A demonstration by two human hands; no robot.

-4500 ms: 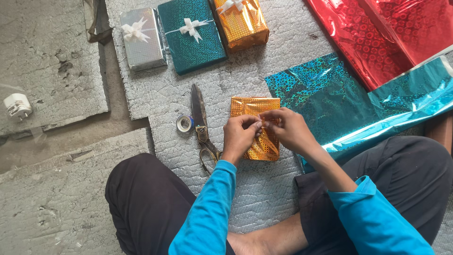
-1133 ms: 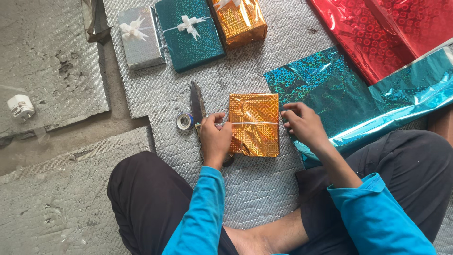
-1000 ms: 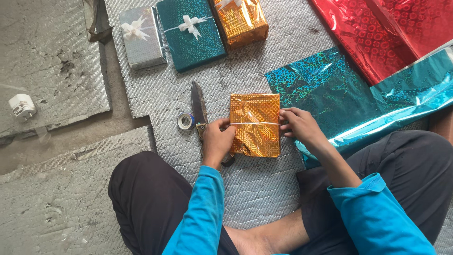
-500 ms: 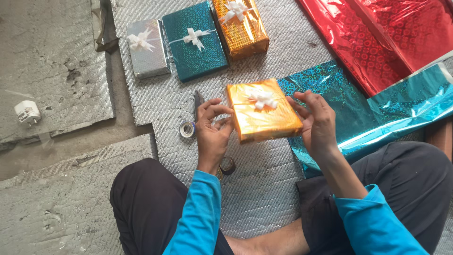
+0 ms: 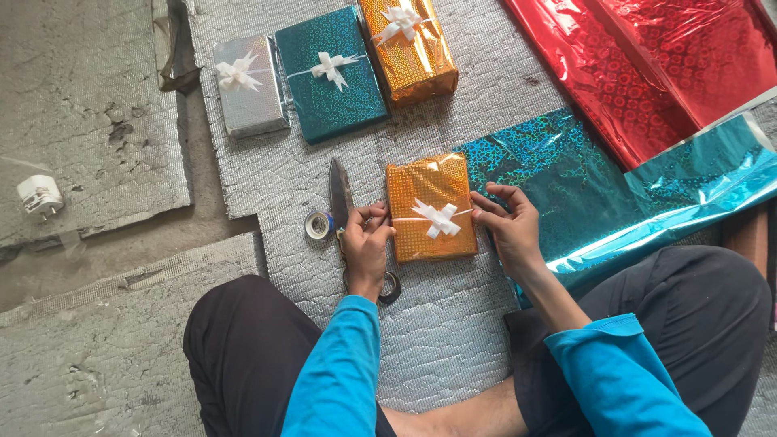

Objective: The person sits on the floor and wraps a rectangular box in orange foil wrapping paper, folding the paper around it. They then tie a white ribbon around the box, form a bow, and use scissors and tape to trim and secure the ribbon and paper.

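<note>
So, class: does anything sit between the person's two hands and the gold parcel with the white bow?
Nothing visible does. The left hand and right hand already touch the gold parcel at its two sides. The scissors lie beside it, partly under the left hand.

sleeves: bright blue, long | trousers: dark | feet: bare

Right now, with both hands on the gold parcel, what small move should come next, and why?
Probably slide the gold parcel up beside the finished gold box. Its white bow faces up like theirs, left hand and right hand grip its two sides, and bare mat lies between.
</note>
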